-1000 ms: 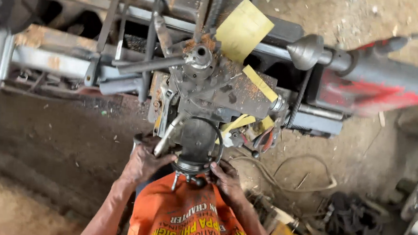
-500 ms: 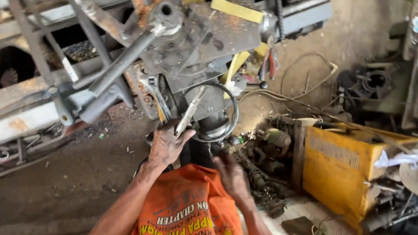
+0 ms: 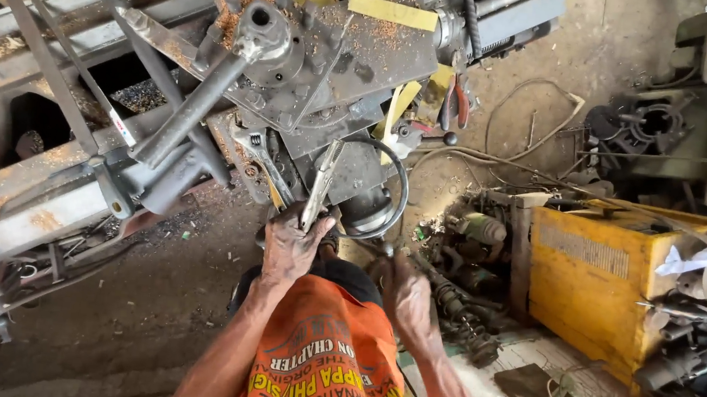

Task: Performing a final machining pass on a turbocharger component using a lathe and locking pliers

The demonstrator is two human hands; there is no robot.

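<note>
1. Looking down from the head view, the person's left hand (image 3: 290,248) has its grip clenched around the lower handles of a pair of long metal pliers (image 3: 320,184), whose shaft runs up and slightly right from the fingers to rest against the grimy machine carriage (image 3: 354,66).
2. Just right of that grip hangs a dark round handwheel (image 3: 380,194), its rim passing close beside the pliers' shaft; whether they touch cannot be told.
3. Just left of the left grip, an adjustable wrench (image 3: 261,155) lies tilted on the machine, its jaw end up and away from the hand.
4. Further up and left, a thick grey lever bar (image 3: 198,105) slants from a round socket down towards the machine's rail.
5. The right hand (image 3: 406,297) sits lower and to the right of the left one, fingers curled near the underside of the handwheel; whether its grip is closed on anything cannot be told.
6. Well right of the right hand stands a yellow metal box (image 3: 593,269), with scrap parts and wires on the floor (image 3: 114,306) between.
7. An orange printed shirt (image 3: 321,366) fills the bottom edge beneath both forearms.
</note>
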